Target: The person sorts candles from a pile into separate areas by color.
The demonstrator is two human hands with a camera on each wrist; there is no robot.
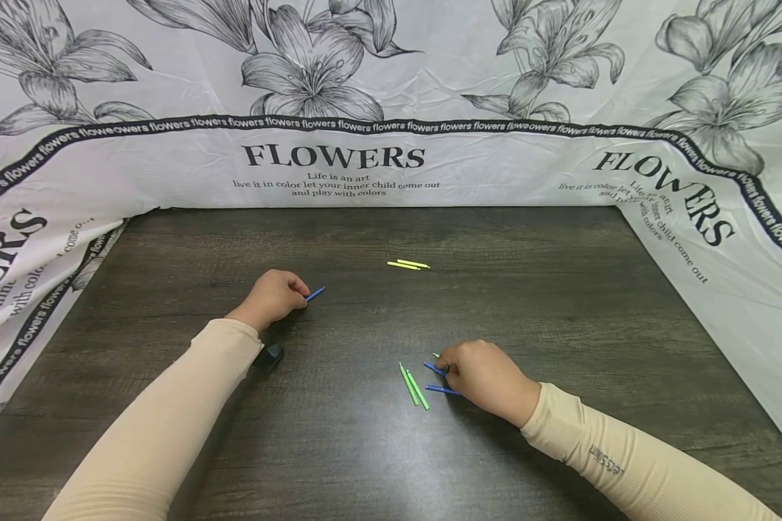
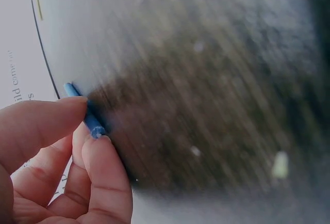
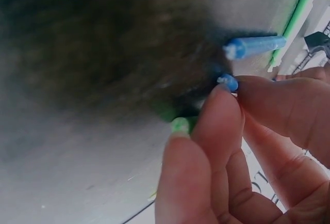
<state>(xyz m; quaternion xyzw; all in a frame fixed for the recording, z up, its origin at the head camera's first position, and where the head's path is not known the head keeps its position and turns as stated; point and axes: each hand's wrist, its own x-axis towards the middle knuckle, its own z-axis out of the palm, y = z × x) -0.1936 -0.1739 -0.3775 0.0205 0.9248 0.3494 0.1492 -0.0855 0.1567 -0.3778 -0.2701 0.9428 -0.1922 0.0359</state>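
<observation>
On the left of the table in the head view, my left hand [image 1: 270, 298] pinches a thin blue candle [image 1: 316, 294] between thumb and fingers; its stick [image 2: 95, 126] shows in the left wrist view. Nearer the front right, my right hand [image 1: 489, 380] pinches another blue candle [image 1: 434, 368], whose end [image 3: 228, 82] pokes out between thumb and forefinger. A further blue candle [image 1: 440, 390] lies beside that hand, partly hidden under it. Close to another finger is a green candle [image 3: 181, 125], mostly covered. Two green candles [image 1: 409, 385] lie left of the right hand.
Two yellow candles [image 1: 405, 265] lie side by side toward the back of the dark wooden table [image 1: 528, 275]. White flower-printed cloth [image 1: 495, 166] rises behind the table and along both sides. A small black device [image 1: 271, 357] sits at my left wrist.
</observation>
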